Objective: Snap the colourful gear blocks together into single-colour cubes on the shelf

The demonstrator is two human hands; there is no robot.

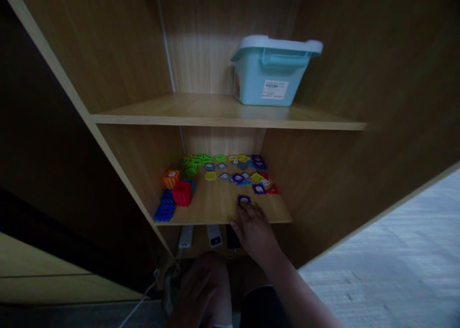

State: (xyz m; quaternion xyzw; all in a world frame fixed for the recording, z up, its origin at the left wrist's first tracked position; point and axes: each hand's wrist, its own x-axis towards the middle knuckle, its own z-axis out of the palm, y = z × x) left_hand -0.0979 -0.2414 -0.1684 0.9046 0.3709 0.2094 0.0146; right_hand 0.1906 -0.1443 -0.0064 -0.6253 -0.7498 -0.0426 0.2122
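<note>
My right hand (254, 229) reaches over the front edge of the lower shelf, its fingers stretched out and the thumb apart. Its fingertips are at a purple square tile (244, 200) that lies flat and seems to be touched by them. Farther back on the shelf lie another purple tile (258, 189), a red triangular piece (272, 189), a yellow piece (256, 177) and several grey ones. Low in the view, my left hand (196, 294) rests in shadow by my knee, fingers loosely extended, holding nothing that I can see.
At the shelf's left stand a red block (182, 193), an orange block (171, 178) and blue pieces (165, 207); green pieces (201, 159) lie behind. A lidded light-blue bin (275, 74) sits on the upper shelf (201, 108). White devices (214, 236) and a cable are below.
</note>
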